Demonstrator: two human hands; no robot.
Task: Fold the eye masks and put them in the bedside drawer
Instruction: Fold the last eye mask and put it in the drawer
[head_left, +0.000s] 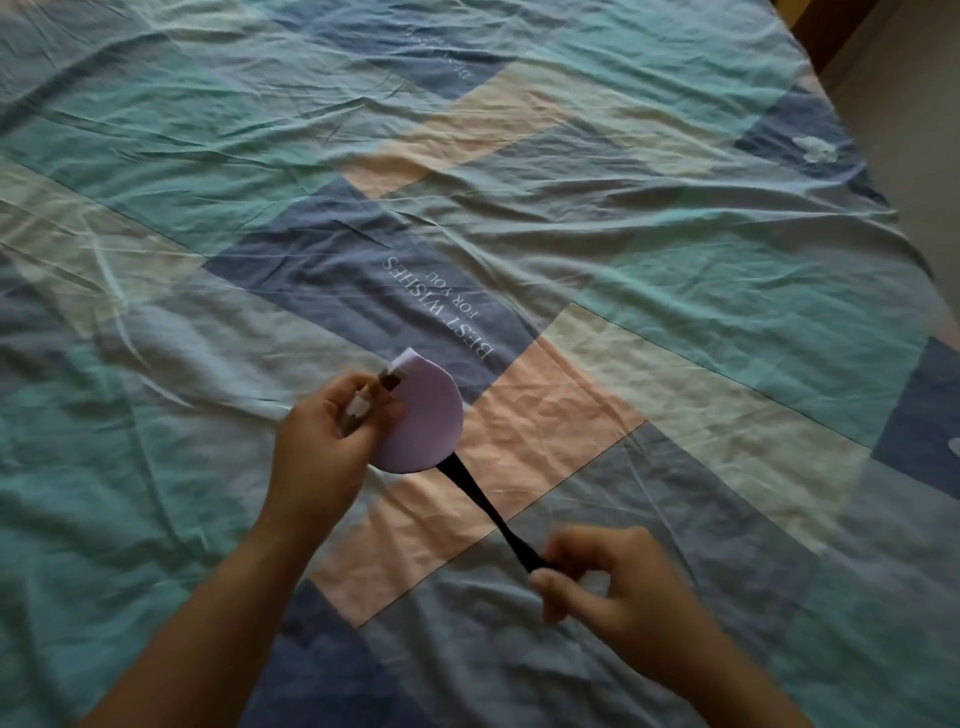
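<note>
A pale lilac eye mask (426, 421), folded into a half-round shape, is held above the bed in my left hand (324, 441), fingers closed on its folded edge. A small brown-and-white tab (387, 384) sticks out by my fingertips. The mask's black elastic strap (483, 504) runs taut down and to the right into my right hand (618, 587), which pinches its end. No drawer is in view.
A wrinkled patchwork bedsheet (519, 218) in teal, blue, cream and pink covers the bed, with printed words at the middle. The bed's right edge drops to a floor (914, 130) at the upper right, beside a dark wooden piece in the corner.
</note>
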